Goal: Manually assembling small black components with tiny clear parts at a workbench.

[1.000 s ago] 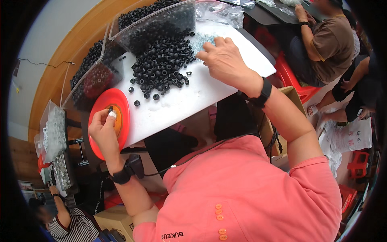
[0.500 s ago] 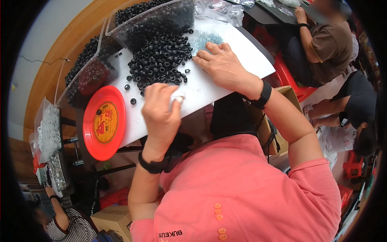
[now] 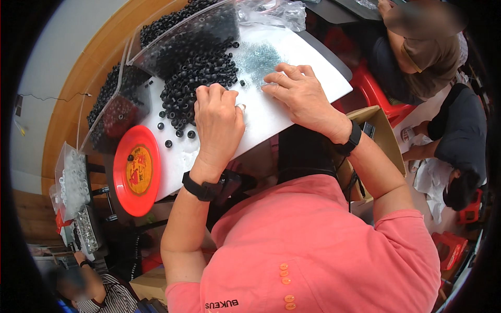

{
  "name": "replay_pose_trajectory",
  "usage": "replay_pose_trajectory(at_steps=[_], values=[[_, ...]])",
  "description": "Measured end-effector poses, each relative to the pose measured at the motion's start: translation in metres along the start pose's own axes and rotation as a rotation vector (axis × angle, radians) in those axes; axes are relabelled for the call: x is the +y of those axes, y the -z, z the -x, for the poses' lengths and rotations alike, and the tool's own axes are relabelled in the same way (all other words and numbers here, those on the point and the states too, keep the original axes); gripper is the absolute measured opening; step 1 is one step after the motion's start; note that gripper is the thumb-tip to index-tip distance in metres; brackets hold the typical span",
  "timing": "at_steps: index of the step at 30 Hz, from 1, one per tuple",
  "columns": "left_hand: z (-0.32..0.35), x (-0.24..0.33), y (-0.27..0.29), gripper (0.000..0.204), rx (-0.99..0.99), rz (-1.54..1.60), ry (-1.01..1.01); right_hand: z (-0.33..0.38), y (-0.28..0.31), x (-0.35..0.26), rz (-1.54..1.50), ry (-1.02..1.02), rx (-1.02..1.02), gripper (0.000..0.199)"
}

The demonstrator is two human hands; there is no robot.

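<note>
My left hand (image 3: 218,128) is curled at the near edge of a heap of small black ring-shaped parts (image 3: 195,75). A small white piece (image 3: 241,107) shows by its thumb, too little of it visible to name. On the white board, my right hand (image 3: 308,99) has its fingers apart. Its fingertips are at the near side of a patch of tiny bluish-silver pieces (image 3: 261,58), too fine to tell their kind. I see nothing held in the right hand. Several loose black parts lie left of the left hand.
Clear bins (image 3: 182,31) of black parts stand behind and left of the heap. A red plate (image 3: 121,172) holds one black part. Plastic bags (image 3: 274,13) lie at the back. An open cardboard box (image 3: 389,135) stands right of my lap. Other people sit to the right and lower left.
My left hand has moved up and slightly right to the edge of the black heap. The right hand has shifted right and a little nearer, off the bluish-silver patch's middle.
</note>
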State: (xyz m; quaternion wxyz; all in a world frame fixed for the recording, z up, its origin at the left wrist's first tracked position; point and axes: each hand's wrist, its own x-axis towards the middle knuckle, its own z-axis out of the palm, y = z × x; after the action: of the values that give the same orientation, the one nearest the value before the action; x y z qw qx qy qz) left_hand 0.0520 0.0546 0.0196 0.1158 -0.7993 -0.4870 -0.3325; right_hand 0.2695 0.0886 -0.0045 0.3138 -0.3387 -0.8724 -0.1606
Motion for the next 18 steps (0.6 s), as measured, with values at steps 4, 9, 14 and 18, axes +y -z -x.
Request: replay_pose_trajectory(at_steps=[4, 9, 14, 18], values=[[-0.016, -0.002, -0.011, 0.018, -0.029, -0.063, -0.022, 0.002, -0.003, 0.006, -0.066, -0.066, 0.094, 0.025], [-0.026, -0.004, -0.029, 0.009, -0.148, -0.178, -0.023, -0.001, -0.003, 0.001, -0.113, -0.106, -0.023, 0.019], [-0.025, -0.012, -0.033, 0.006, -0.122, -0.197, -0.04, -0.004, -0.009, 0.015, -0.109, -0.131, 0.165, 0.015], [-0.027, 0.005, -0.03, 0.006, -0.042, -0.003, -0.073, -0.001, -0.01, 0.019, -0.187, -0.167, 0.223, 0.015]])
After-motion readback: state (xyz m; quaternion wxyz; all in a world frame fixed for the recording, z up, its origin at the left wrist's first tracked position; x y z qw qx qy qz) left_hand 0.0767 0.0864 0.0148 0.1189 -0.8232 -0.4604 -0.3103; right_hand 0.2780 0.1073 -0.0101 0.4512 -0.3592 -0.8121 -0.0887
